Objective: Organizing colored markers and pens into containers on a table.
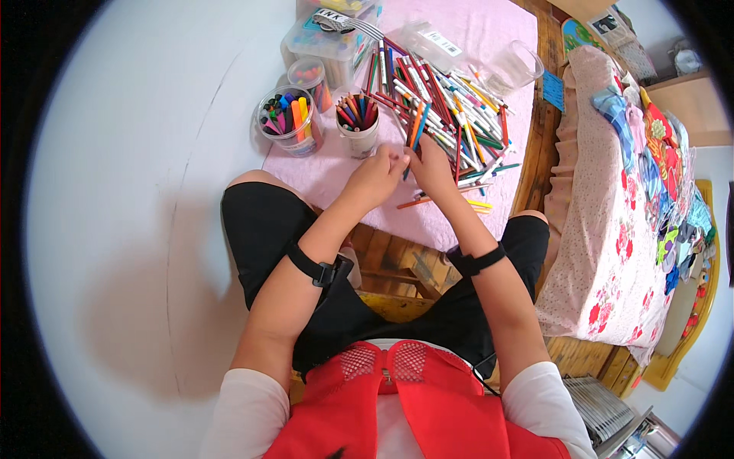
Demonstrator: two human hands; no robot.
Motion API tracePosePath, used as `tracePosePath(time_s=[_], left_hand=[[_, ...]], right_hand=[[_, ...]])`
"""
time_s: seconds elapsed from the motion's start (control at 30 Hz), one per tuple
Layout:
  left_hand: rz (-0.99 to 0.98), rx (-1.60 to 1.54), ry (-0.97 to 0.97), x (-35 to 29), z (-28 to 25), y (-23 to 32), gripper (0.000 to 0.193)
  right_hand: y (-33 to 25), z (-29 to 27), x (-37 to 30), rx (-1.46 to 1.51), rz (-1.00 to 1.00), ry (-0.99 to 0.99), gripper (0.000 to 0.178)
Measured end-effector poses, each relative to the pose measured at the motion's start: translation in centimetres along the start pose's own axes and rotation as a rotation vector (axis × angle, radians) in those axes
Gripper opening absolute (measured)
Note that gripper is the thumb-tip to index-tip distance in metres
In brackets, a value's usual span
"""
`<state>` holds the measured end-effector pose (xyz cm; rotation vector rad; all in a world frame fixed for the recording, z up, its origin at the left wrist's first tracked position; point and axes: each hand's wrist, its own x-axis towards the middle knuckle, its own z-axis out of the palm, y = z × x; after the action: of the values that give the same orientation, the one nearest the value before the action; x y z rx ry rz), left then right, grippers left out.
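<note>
A few colored pencils (418,126), blue, orange and dark, stand up out of my right hand (433,168), which is closed around their lower part. My left hand (378,177) meets it at the fingertips, its fingers curled together; whatever they pinch is hidden. Just beyond my left hand, a small pale cup (359,143) holds several colored pencils, points up. A large loose pile of colored pencils and white-barreled markers (459,107) spreads over the pink cloth (329,177) beyond and right of my hands. Several stray pencils lie near my right wrist.
Left of the cup stands a round clear tub (289,143) of thick markers, with a smaller clear cup (308,74) and a clear storage box (313,40) behind. A clear container (516,67) lies at the far right. A flower-patterned bed (604,268) stands to the right, a white wall (130,191) left.
</note>
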<state>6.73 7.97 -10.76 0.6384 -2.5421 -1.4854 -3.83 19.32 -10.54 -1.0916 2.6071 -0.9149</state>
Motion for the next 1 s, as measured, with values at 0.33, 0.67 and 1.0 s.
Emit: tracePosePath(time_s=[0.33,0.67,1.0], left_hand=[[0.367,-0.197,0.056,-0.1,-2.6,4.6,0.026],[0.623,-0.059,0.104,-1.3,-4.0,6.2,0.025],[1.01,0.136,0.733,-3.5,-9.0,7.8,0.033]], right_hand=[[-1.3,-1.6,-2.7,0.355,-0.248,0.101,0.034],[-3.8,-4.5,-3.0,0.282,-0.263,0.089,0.028],[-11.5,-6.9,0.9,0.19,-0.778,0.345,0.03]])
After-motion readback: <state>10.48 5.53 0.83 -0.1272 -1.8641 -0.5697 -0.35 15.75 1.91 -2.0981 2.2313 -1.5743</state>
